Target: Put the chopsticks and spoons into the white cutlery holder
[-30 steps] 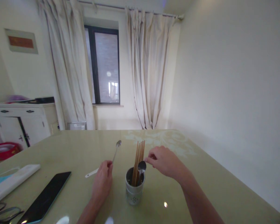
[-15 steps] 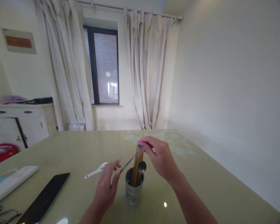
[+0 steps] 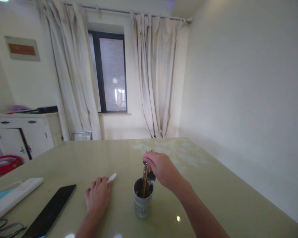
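A grey perforated utensil holder (image 3: 142,207) stands upright on the table, with several wooden chopsticks (image 3: 145,185) in it. Another metal spoon (image 3: 151,178) leans in it with its bowl up. My right hand (image 3: 164,168) is closed over the top of a metal spoon (image 3: 145,163) whose shaft goes down into the holder beside the chopsticks. To the left, my left hand (image 3: 98,194) rests low over the table, its fingers closed around the handle of a white spoon (image 3: 112,178); only the bowl of that spoon sticks out.
A black tablet-like device (image 3: 51,209), a white power strip-like bar (image 3: 17,196) and dark-framed glasses (image 3: 7,228) lie at the left of the table (image 3: 208,205). Beyond are a white cabinet (image 3: 37,134) and a red basin (image 3: 5,165). A wall runs along the right edge.
The metal spoon has gone from slanting between both hands to standing in the holder, lowered by my right hand. My left hand has let go of it and moved left onto the white spoon.
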### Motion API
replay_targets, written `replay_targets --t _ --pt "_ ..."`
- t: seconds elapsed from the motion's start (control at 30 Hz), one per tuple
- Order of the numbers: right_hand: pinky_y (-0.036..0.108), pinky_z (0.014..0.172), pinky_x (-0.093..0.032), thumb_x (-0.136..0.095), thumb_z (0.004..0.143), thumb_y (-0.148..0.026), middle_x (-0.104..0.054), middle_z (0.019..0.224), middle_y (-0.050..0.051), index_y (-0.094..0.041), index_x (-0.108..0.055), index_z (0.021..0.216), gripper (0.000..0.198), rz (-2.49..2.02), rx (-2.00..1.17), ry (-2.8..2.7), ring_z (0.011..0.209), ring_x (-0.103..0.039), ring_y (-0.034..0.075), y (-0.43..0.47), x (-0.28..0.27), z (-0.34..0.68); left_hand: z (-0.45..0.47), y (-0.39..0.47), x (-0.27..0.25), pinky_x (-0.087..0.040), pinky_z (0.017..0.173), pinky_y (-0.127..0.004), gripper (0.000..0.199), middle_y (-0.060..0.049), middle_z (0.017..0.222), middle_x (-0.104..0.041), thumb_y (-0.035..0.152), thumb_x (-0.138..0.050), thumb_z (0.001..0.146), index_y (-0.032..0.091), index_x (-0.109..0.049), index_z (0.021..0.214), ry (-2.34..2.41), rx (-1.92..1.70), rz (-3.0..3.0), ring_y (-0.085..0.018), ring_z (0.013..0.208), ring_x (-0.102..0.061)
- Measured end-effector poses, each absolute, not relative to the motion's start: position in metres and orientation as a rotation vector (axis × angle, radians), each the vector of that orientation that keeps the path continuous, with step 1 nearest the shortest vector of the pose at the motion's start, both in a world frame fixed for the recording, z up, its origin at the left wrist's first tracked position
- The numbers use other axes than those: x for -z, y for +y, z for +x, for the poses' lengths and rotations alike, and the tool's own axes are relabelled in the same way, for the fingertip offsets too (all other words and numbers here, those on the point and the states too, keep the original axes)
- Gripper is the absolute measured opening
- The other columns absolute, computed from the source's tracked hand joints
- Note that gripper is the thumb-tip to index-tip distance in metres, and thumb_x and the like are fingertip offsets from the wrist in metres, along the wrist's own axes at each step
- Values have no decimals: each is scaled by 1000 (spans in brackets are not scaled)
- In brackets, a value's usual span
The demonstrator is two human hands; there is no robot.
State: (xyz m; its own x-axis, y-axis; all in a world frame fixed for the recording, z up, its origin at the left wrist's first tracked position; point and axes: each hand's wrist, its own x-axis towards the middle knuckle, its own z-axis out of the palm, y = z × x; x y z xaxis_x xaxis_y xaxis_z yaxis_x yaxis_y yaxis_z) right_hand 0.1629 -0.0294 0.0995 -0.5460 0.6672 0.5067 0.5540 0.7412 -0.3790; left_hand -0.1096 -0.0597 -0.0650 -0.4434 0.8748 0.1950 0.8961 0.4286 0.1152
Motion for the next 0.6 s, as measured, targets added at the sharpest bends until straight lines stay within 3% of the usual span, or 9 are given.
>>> replay_targets --t 0.2,0.43,0.6 --pt "26 78 -44 -55 107 -15 -76 92 5 -19 -74 90 26 -1029 -164 -2329 87 -70 18 -29 -98 162 -110 -54 67 -49 98 -45 32 -16 129 -69 37 -47 103 17 -65 120 -2574 509 -1699 -33 123 -64" --pt "25 79 -44 -58 107 -17 -76 92 3 -19 -74 97 18 -910 -206 -2205 85 -69 17 -33 -100 164 -105 -47 73 -53 88 -40 29 -12 111 -75 41 -33 106 22 -55 108 -2473 1116 -1784 -29 102 -73" --pt "25 76 -43 -60 105 -16 -76 89 3 -19 -75 94 19 -907 -212 -2195 83 -68 16 -35 -98 157 -96 -51 64 -57 76 -38 32 -10 104 -76 44 -38 104 22 -58 118 -2310 1411 -1601 -28 94 -76"
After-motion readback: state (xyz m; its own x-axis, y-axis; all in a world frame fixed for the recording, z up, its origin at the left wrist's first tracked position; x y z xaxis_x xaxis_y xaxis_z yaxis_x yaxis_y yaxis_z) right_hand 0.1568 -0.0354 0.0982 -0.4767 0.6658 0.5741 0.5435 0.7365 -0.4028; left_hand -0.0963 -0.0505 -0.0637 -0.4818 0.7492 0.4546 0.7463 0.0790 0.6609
